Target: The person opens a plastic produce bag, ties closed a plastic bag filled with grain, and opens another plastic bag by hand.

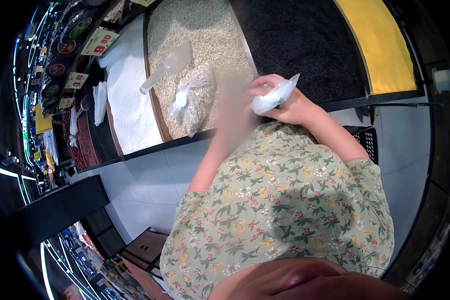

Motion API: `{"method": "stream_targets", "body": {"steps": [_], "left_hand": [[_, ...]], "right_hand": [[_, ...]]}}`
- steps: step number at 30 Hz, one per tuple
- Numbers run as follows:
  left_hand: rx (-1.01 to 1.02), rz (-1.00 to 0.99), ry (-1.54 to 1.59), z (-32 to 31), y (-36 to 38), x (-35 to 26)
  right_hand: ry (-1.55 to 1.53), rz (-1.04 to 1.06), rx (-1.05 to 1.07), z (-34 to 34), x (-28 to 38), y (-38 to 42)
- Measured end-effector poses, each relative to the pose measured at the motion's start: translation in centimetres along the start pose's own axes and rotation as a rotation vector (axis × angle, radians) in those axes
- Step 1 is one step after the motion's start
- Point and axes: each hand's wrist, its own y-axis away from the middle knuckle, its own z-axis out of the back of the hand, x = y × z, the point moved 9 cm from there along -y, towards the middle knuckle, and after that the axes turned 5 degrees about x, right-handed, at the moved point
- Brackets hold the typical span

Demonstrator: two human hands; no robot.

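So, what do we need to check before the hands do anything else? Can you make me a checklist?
1. Right hand has a grip on the white plastic: ok, it is held.
2. Right hand free for another thing: not ok, the white plastic is in it.
3. Left hand free: cannot tell, it is a blur.
4. Filled bag resting on something: ok, it lies on the pale grains.
5. Filled bag closed tight: cannot tell; one end looks bunched up.
6. Scoop put down: ok, it lies on the pale grains too.
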Motion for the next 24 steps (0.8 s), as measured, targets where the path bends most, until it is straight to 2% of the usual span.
{"method": "stream_targets", "body": {"steps": [1, 2, 4, 5, 6, 7, 9, 10, 12, 14, 15, 16, 17, 18, 20, 21, 22, 23, 24], "left_hand": [[0.059, -0.062, -0.048, -0.8, 0.0, -0.4], [0.117, -0.126, -0.097, -1.6, 0.1, -0.9], [0.074, -0.111, -0.161, -1.3, 0.1, -1.2], [0.113, 0.018, -0.073, -1.4, 0.1, -0.2], [0.15, 0.148, 0.016, -1.6, 0.3, 0.7], [0.149, 0.147, 0.015, -1.6, 0.4, 0.0], [-0.035, -0.145, -0.068, -0.4, 0.8, -4.1], [-0.036, -0.146, -0.068, -1.0, 1.0, -3.3], [-0.031, 0.047, 0.348, -2.4, 1.6, 2.2], [-0.008, 0.051, 0.325, -2.8, 1.1, 4.1], [0.085, 0.026, 0.017, -3.5, 0.6, 4.1], [0.176, -0.002, -0.292, -4.4, 0.5, 4.3], [-0.01, -0.012, 0.072, -3.6, 1.3, 5.4], [-0.008, -0.013, 0.072, -3.3, 1.5, 4.7], [0.098, -0.068, 0.037, -2.8, 1.6, 1.2], [0.127, 0.011, 0.128, -2.4, 1.2, -0.5], [0.129, 0.01, 0.128, -2.2, 1.2, -0.1], [0.091, -0.064, 0.006, -1.8, 1.3, -0.2], [0.054, -0.137, -0.116, -1.5, 1.4, -0.6]], "right_hand": [[0.036, 0.079, 0.071, -0.4, 1.0, -0.1], [-0.03, 0.157, 0.056, 0.1, 2.0, -0.1], [-0.117, 0.175, 0.046, 0.1, 2.2, -0.2], [-0.116, 0.176, 0.045, 0.2, 2.6, -0.3], [-0.051, 0.05, 0.022, 0.4, 2.0, -0.4], [0.013, -0.076, -0.001, 0.6, 1.3, -0.4], [-0.036, -0.156, -0.051, 0.5, 0.5, -0.3], [-0.087, -0.238, -0.1, 0.6, -0.3, -0.1], [-0.167, -0.222, -0.105, 0.8, 0.0, -0.2], [-0.103, -0.147, -0.02, 0.5, 0.6, -0.5], [-0.102, -0.145, -0.021, 0.3, 0.5, -0.6], [-0.04, -0.017, -0.099, 0.6, 1.5, -0.7], [0.022, 0.11, -0.176, 0.9, 2.6, -0.5], [0.024, 0.109, -0.177, 0.7, 2.7, -0.3], [-0.163, -0.032, -0.147, 0.1, 1.6, 0.0], [-0.163, -0.032, -0.149, 0.5, 1.3, 0.1], [-0.17, -0.14, -0.017, -0.2, 0.0, 0.2], [-0.177, -0.248, 0.115, -1.1, -1.3, 0.6], [-0.178, -0.25, 0.113, -0.9, -1.4, 0.7]]}}
